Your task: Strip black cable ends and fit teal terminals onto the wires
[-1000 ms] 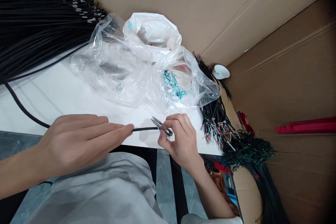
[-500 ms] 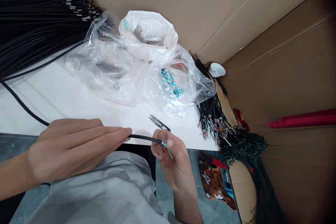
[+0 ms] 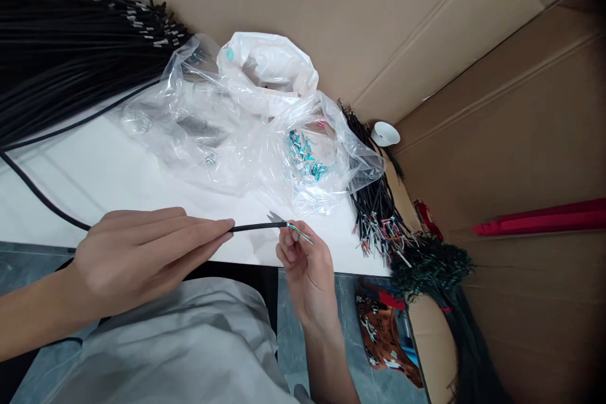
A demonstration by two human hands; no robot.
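Observation:
My left hand [image 3: 151, 255] is closed around a black cable [image 3: 258, 226], with fingers pressed together along it and the end sticking out to the right. At that end, thin coloured wires [image 3: 301, 233] fan out of the black jacket. My right hand [image 3: 307, 265] pinches these wires between thumb and fingers, close to where the jacket stops. Just behind the right fingertips lie small thread snips [image 3: 274, 217] on the white table [image 3: 189, 202]; only their blades show, the rest being hidden by the hand.
A big bundle of black cables [image 3: 71, 57] lies at the left. Clear plastic bags [image 3: 255, 158] sit mid-table, one holding blue-green scraps [image 3: 305, 154]. To the right are cables with bared wires [image 3: 379, 214], a small white bowl [image 3: 386, 134] and cardboard walls [image 3: 473, 126].
My right hand has moved up with the wires, and the cable end rose with it. The wires now lie closer together, and the hand covers more of the snips.

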